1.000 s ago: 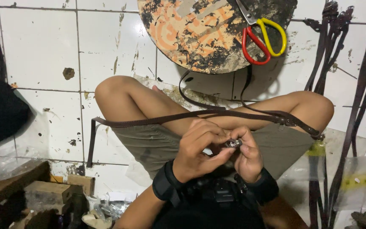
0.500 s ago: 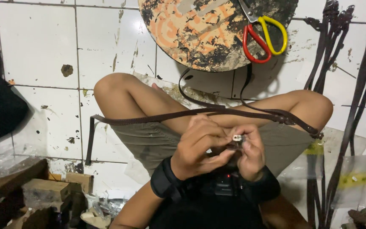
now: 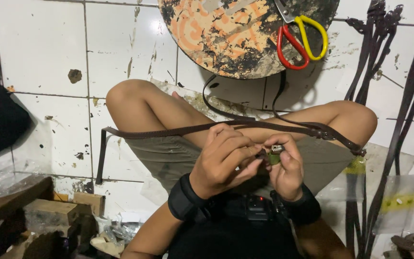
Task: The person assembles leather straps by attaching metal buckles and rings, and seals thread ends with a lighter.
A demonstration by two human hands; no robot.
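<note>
A: What are the hands doing right now?

B: The left hand (image 3: 226, 158) is curling closed around the dark brown leather strap (image 3: 183, 129), pinching it between thumb and fingers. The right hand (image 3: 286, 165) is also closing, gripping a small silver metal fitting (image 3: 277, 149) at its fingertips, just beside the left thumb.

A: And where is that strap lying?

B: It is running across both bent knees. One end is hanging down past the left knee toward the white tiled floor (image 3: 44, 57); the other end is trailing off beyond the right knee. The fitting is sitting where the two hands are meeting, below the middle of the strap.

A: What else is around the strap?

B: Above it, a round, paint-stained board (image 3: 226, 38) is lying on the floor, with red-and-yellow scissors (image 3: 303, 38) resting on its edge. To the right of the strap, more dark straps (image 3: 408, 96) are hanging. Wooden blocks (image 3: 49, 211) are sitting below its left end.

A: How would one handle this step well?

B: I judge that keeping the leather taut with the left hand matters, so the fitting is seating squarely. The right fingertips should be holding the piece steady, not twisting it. Whether it is already fastened, I cannot tell; the fingers are hiding the joint.
</note>
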